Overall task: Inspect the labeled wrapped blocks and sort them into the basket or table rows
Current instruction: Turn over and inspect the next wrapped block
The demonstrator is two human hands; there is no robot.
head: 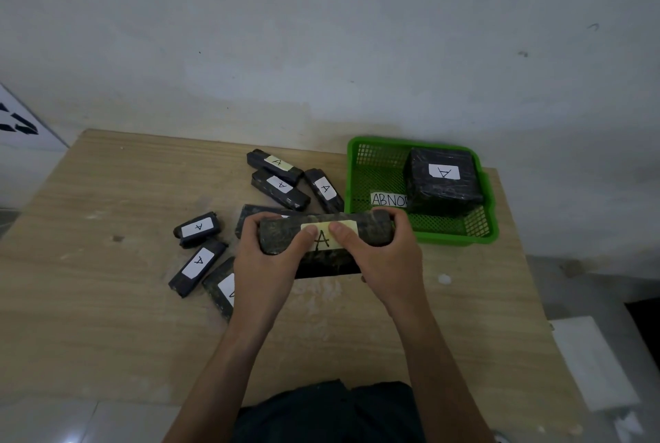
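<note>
Long wrapped block (369, 228) held over table (107, 299) middle, "A" label (323, 241) up. My left hand (266, 264) gripping its left end, right hand (385, 260) gripping right end, both thumbs pressed on label. Dark slab (251, 216) just behind, mostly hidden, perhaps another block. Rear cluster (280, 187) of three small "A" blocks; left cluster (196, 266) of three more. Green basket (421, 237) near right, big cube block (443, 189) inside, covering end of paper strip (388, 199) reading "ABNO"
</note>
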